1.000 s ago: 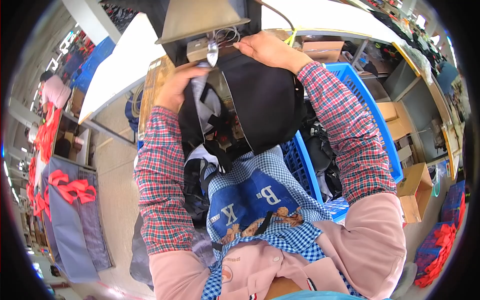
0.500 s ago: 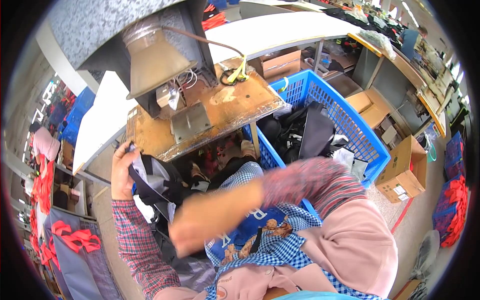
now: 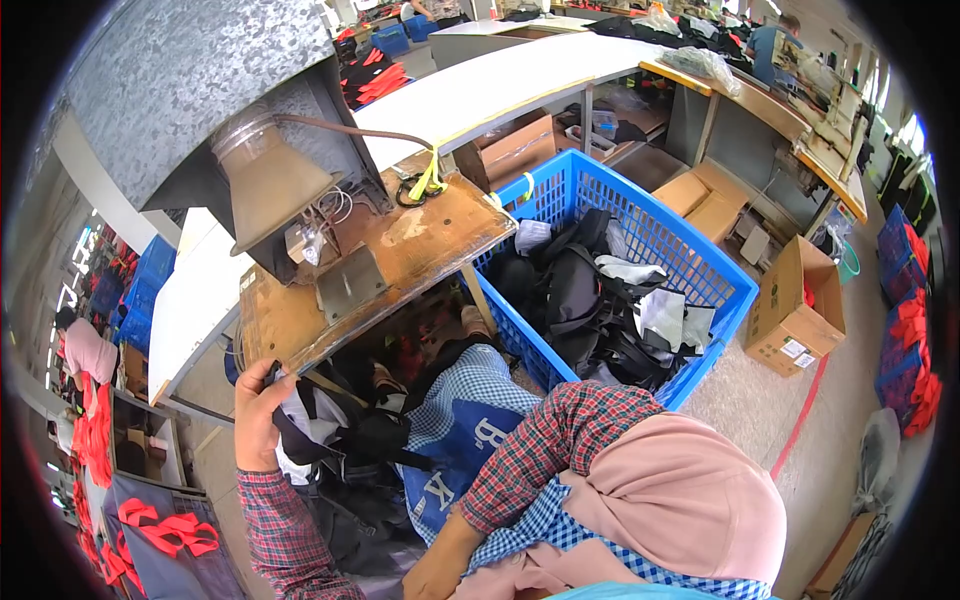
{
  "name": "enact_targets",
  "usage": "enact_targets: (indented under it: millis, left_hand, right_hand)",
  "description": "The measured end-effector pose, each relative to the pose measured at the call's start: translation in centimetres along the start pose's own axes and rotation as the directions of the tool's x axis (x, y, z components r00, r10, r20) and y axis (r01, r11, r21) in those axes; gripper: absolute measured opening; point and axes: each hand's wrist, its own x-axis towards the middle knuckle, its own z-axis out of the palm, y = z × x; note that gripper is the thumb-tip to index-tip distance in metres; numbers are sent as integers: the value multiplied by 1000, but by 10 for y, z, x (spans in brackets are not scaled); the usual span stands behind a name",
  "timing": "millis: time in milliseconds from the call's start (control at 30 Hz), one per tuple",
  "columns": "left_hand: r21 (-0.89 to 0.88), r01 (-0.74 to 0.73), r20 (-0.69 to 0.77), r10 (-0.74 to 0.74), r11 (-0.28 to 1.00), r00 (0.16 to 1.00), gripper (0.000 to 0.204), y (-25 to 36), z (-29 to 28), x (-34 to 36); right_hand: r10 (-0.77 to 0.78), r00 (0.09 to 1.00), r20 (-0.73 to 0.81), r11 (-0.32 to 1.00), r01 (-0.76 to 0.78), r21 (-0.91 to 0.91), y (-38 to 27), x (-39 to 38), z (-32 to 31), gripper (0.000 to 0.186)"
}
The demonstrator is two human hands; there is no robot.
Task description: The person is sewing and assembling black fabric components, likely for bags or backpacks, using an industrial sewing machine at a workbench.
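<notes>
My left hand point(image 3: 262, 418) is closed on a black bag piece point(image 3: 335, 440) with grey-white lining, at the left front corner of a worn wooden platform point(image 3: 420, 250). The bag hangs over my lap beside my blue checked apron point(image 3: 460, 390). My right hand point(image 3: 435, 570) is low near my waist at the bottom edge, its fingers hidden. On the platform are a metal plate point(image 3: 350, 285), a tan cone-shaped fixture point(image 3: 275, 175) under a galvanised hood point(image 3: 200, 70), and black scissors point(image 3: 410, 188) with a yellow tie.
Right of the platform stands a blue basket point(image 3: 730, 310) holding black bag pieces, beside a cardboard box point(image 3: 780, 325). A curved white table point(image 3: 500, 65) runs behind. Co-workers point(image 3: 775, 55) point(image 3: 88, 350) work at back right and far left, near red straps point(image 3: 165, 530).
Both hands have left the fixture with the bag: my left went down and left, still holding it; my right dropped toward my waist. The view has shifted, showing more platform and basket.
</notes>
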Motion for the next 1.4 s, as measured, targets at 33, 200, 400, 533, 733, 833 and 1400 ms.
enact_targets:
  millis: [33, 200, 400, 533, 733, 833, 1400]
  left_hand:
    - [-4, 8, 0, -8, 1000, 1000, 19, 5, 9, -2]
    - [55, -10, 16, 9, 998, 1000, 17, 11, 21, -13]
    - [206, -95, 11, 95, 974, 995, 12, 30, 52, -38]
    - [297, -274, 22, 281, 914, 960, 14, 53, 96, -59]
    - [359, -599, 312, 513, 715, 799, 33, 75, 133, -64]
    - [-184, -516, 310, 547, 837, 777, 82, 74, 153, -52]
    - [-117, 72, 863, 66, 991, 500, 26, 80, 224, -16]
  right_hand:
    - [-1, 1000, -18, 999, 0, -43, 4, -1, 2, 43]
    - [-20, 997, -77, 969, 0, -246, 16, -2, 8, 44]
    - [-247, 769, -589, 854, -115, -507, -51, -41, -40, 19]
    - [-333, 369, -868, 556, -667, -496, -85, -81, -90, 76]
    - [-68, 373, -925, 833, -489, -258, -107, -102, -104, 22]
    - [-244, 311, -918, 788, -489, -375, -156, -142, -126, 17]
    - [-729, -244, -640, 667, -464, -583, -314, -306, -124, 36]
